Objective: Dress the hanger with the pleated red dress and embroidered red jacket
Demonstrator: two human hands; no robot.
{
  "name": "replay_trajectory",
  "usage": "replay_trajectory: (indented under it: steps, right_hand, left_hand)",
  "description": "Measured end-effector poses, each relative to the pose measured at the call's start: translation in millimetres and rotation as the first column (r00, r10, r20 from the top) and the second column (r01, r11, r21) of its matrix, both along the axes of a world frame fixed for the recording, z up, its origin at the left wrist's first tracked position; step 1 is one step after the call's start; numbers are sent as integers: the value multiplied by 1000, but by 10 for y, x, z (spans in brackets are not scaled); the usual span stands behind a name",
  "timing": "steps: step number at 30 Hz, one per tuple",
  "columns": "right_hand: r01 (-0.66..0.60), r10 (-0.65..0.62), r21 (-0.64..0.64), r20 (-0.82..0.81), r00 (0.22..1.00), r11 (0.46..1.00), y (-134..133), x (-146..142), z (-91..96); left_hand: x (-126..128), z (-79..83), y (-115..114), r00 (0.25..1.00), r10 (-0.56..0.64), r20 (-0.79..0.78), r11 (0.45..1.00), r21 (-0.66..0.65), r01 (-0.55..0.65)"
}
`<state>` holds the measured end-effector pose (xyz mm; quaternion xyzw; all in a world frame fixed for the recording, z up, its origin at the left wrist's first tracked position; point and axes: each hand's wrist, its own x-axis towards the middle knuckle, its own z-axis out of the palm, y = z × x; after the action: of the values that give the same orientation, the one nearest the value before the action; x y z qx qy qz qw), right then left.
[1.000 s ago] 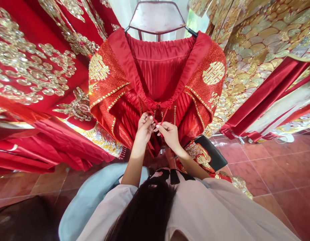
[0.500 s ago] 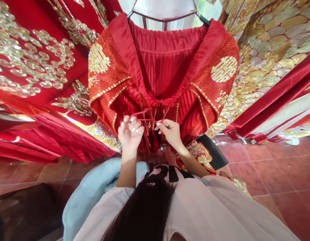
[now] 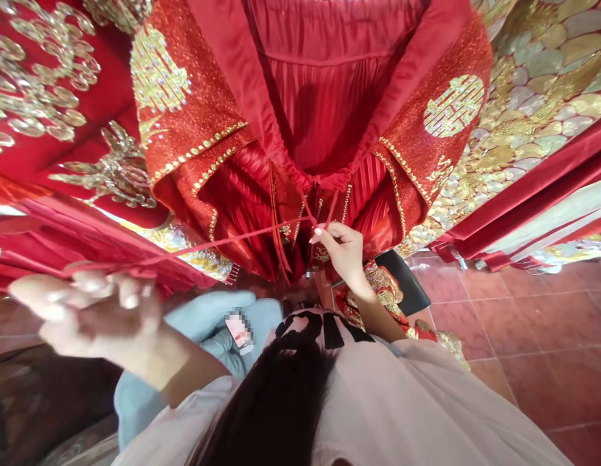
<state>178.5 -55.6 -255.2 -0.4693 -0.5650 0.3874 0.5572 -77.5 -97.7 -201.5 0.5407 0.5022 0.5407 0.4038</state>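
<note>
A red pleated skirt [image 3: 315, 123] hangs in front of me, its gathered waistband [image 3: 227, 55] open toward me. Red glittery side panels carry gold emblems. A thin red drawstring [image 3: 227, 241] comes out of the waistband's front and stretches taut to the left. My left hand [image 3: 101, 317], far out to the left and slightly blurred, has its fingers curled around that end. Just below the waistband, my right hand [image 3: 346, 255] pinches the cord where the strands cross, between thumb and fingertips. A loose cord end [image 3: 280, 249] dangles between the hands.
Red fabric with clear beading [image 3: 106, 162] hangs at left, and a gold scale-patterned garment [image 3: 524, 97] at right. My light blue trousers [image 3: 198, 323] show below, with a small pixelated item on them. A black surface [image 3: 410, 285] and red floor tiles [image 3: 524, 330] lie at lower right.
My left hand has moved far to the left and nearer me, drawing the drawstring out straight. The right hand stays pinched at the crossing. The skirt appears closer, its hanger out of view.
</note>
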Motion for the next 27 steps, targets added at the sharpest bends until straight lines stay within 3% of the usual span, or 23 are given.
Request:
replay_trajectory:
  steps: [4,7,9,13,17,19,23,27]
  right_hand:
    - [-49,45,41,85,995,998,-43,-9,45]
    - [-165,164,21,12,986,986,-48,-38,74]
    - [-215,215,8,-13,976,977,-34,-57,81]
    - [-258,255,-85,-46,966,962,11,-74,124]
    - [-305,308,-93,27,951,948,48,7,269]
    - [-304,308,-55,123,943,951,62,88,353]
    - [-184,145,80,348,926,980,101,270,471]
    - [-144,66,131,474,878,981,157,401,582]
  left_hand:
    - [-171,30,-81,964,-42,-261,998,-60,27]
    - [-114,70,-42,795,-93,-599,988,-153,1]
    - [72,91,86,717,-161,-678,984,-168,62]
    - [646,38,477,852,-370,-371,916,10,402]
    - [1077,-56,694,836,-499,-229,850,60,523]
    - [1160,-63,696,834,-467,-295,860,65,505]
    - [1123,-1,641,806,-261,-531,916,128,381]
    - [1013,113,637,814,-142,-563,927,212,308]
